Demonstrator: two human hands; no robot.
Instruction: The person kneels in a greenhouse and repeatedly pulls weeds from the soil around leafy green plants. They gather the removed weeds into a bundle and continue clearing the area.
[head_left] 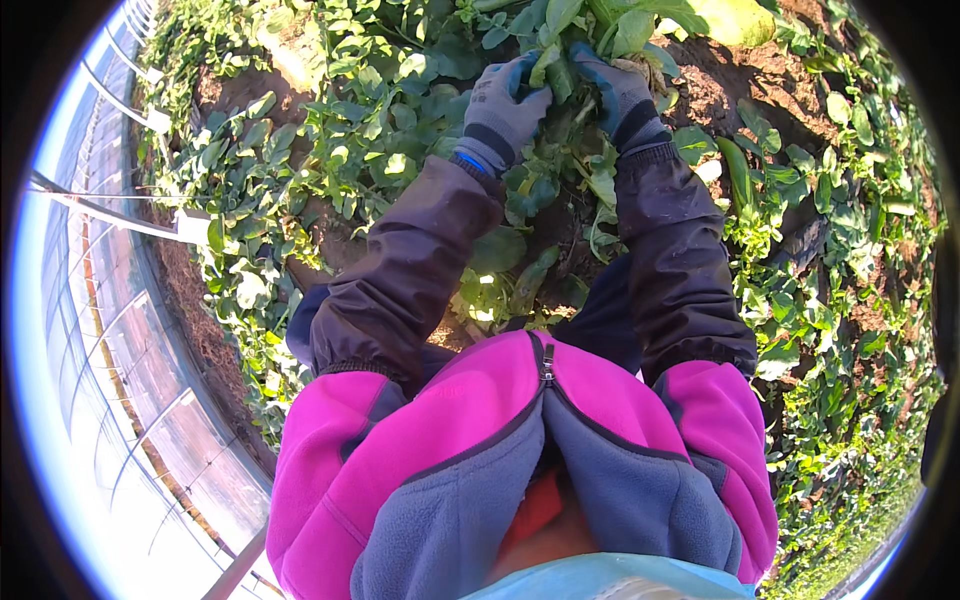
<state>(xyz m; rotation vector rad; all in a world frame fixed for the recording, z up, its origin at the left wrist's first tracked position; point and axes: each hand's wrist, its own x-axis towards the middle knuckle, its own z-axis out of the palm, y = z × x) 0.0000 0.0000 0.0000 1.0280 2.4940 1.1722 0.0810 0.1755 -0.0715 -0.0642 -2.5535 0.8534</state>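
Observation:
Both my hands wear grey knit gloves with blue coating and dark bands, and they work side by side among broad green leaves at the top of the view. My left hand (505, 110) is curled, its fingertips closed around green leaves (563, 75). Close beside it, my right hand (618, 95) is closed at the base of a leafy green plant (632, 30), with a dry, brownish leaf near its knuckles. Leaves partly hide the fingertips of both hands. A large yellow-green rounded thing (738, 22), its kind unclear, lies just beyond my right hand.
Low leafy plants (380, 140) spread on both sides, with brown soil (770, 95) between them. To the left, a greenhouse wall of clear sheeting (130, 370) runs alongside, with white curved poles (110, 208) reaching toward the plants.

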